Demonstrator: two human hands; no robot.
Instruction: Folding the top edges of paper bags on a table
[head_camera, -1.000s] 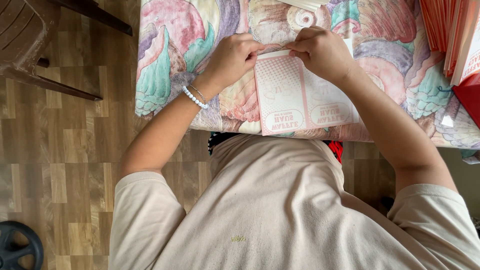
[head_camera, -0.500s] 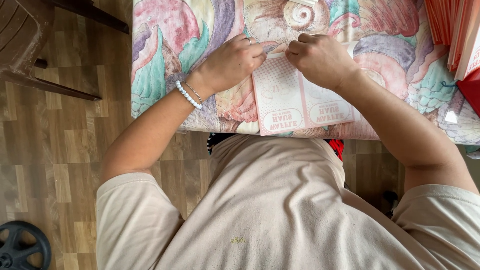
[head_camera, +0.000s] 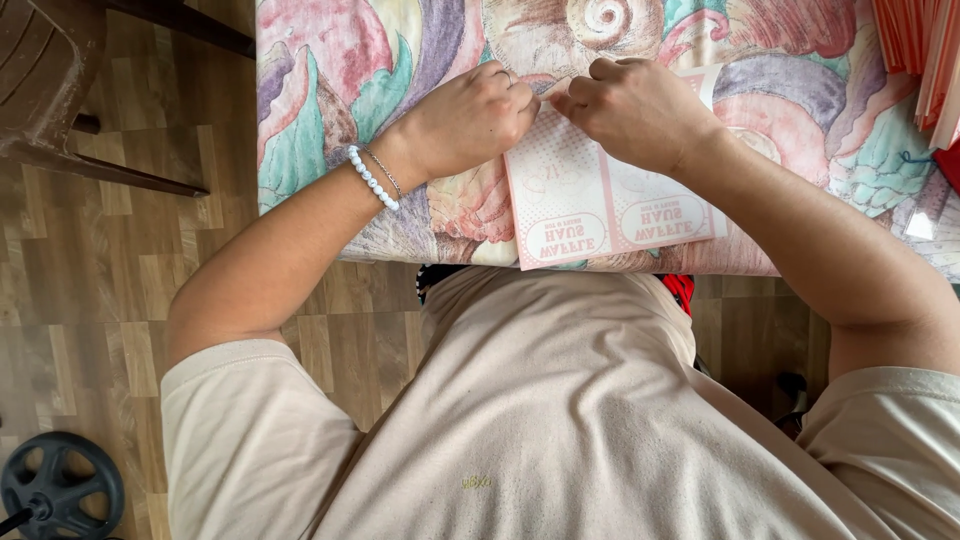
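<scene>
Two hands, left hand (head_camera: 470, 118) and right hand (head_camera: 640, 110), pinch the far edge of a pink printed paper sheet (head_camera: 600, 195) on the table (head_camera: 330, 90).

Left hand (head_camera: 470, 115) curled in a loose fist, knuckles up, thumb and forefinger pinched at its right edge. Right hand (head_camera: 635, 110) likewise curled, fingertips pinched, nearly touching the left. Both forearms reach forward, converging at centre; beaded bracelet (head_camera: 372, 178) on left wrist.
</scene>
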